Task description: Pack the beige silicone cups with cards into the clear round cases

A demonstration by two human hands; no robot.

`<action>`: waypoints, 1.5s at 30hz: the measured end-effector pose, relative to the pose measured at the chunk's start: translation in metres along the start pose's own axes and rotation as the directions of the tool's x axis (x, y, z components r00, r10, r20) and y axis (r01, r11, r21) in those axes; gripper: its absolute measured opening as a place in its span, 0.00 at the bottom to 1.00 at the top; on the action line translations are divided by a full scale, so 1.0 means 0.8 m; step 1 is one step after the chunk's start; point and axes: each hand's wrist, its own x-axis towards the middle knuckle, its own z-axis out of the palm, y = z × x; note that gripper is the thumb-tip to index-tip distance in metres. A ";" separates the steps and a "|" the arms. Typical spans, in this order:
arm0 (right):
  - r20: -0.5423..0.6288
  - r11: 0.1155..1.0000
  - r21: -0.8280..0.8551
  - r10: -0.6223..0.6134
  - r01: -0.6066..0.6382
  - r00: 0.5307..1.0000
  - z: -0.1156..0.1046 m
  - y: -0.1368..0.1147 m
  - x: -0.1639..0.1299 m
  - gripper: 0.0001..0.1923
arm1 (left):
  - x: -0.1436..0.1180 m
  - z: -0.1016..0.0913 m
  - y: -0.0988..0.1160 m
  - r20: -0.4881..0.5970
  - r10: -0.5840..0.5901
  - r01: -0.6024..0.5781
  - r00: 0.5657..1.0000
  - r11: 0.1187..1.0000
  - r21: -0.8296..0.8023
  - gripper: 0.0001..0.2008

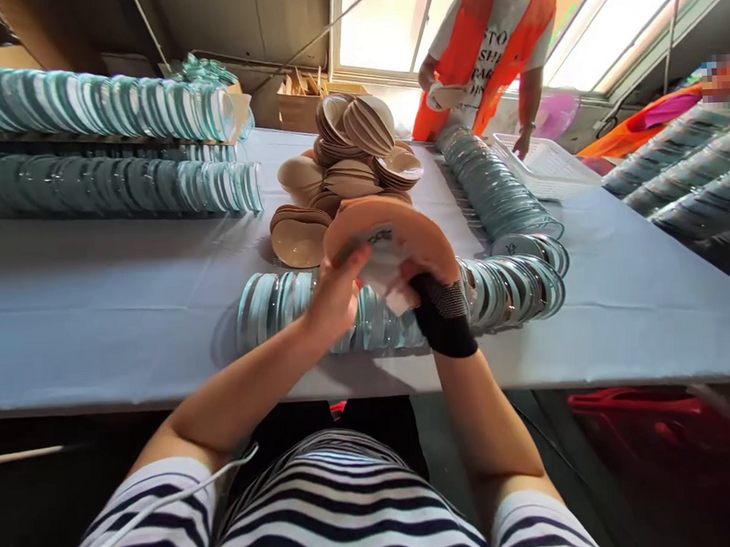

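Gripping a peach-coloured round piece point(393, 225) with both hands, the person holds it just above the near edge of the table point(103, 314), over a row of clear glass discs point(497, 289) lying on edge there. It is a shallow dome, pale orange on its curved back, with a white patch and small dark print showing on the side turned toward the camera. Left hand point(335, 294) comes up from below, wrist bent back, fingers curled and pinching the lower left rim, thumb on the white patch. Right hand point(428, 275), in a black mesh wrist band, clamps the right rim, fingers wrapped over the top. Both forearms rise from striped sleeves. Behind, mid-table, sits a heap of tan shells point(349, 170); at the far edge a person in an orange vest point(489, 46) stands.
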 end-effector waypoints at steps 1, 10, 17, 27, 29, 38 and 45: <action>-0.079 1.000 0.011 0.014 -0.013 0.997 -0.018 0.005 0.000 0.21 | 0.003 -0.009 0.002 0.171 -0.013 -0.017 0.985 0.984 0.176 0.24; -0.547 0.948 -0.317 -0.148 -0.040 0.824 -0.119 0.028 -0.053 0.19 | 0.052 -0.027 -0.031 0.777 -0.472 -0.781 0.415 0.253 0.571 0.32; -0.416 0.839 -0.542 -0.318 0.049 0.852 -0.119 0.038 -0.106 0.22 | 0.061 0.017 -0.071 0.774 -0.452 -0.836 0.444 0.102 0.539 0.25; -0.238 0.781 -0.623 -0.138 -0.042 0.961 -0.076 0.074 -0.198 0.31 | 0.075 0.028 -0.082 0.734 -0.448 -0.595 0.510 0.433 0.677 0.04; -0.228 0.768 -0.637 -0.112 -0.061 0.967 -0.075 0.067 -0.199 0.29 | 0.076 0.027 -0.080 0.744 -0.400 -0.604 0.535 0.434 0.668 0.06; -0.328 0.786 -0.602 -0.078 -0.145 0.941 -0.113 0.064 -0.144 0.20 | 0.075 0.026 -0.080 0.742 -0.461 -0.767 0.487 0.179 0.616 0.13; -0.316 0.732 -0.672 -0.139 -0.118 0.938 -0.093 0.057 -0.154 0.25 | 0.073 0.039 -0.089 0.664 -0.487 -0.703 0.567 0.134 0.698 0.23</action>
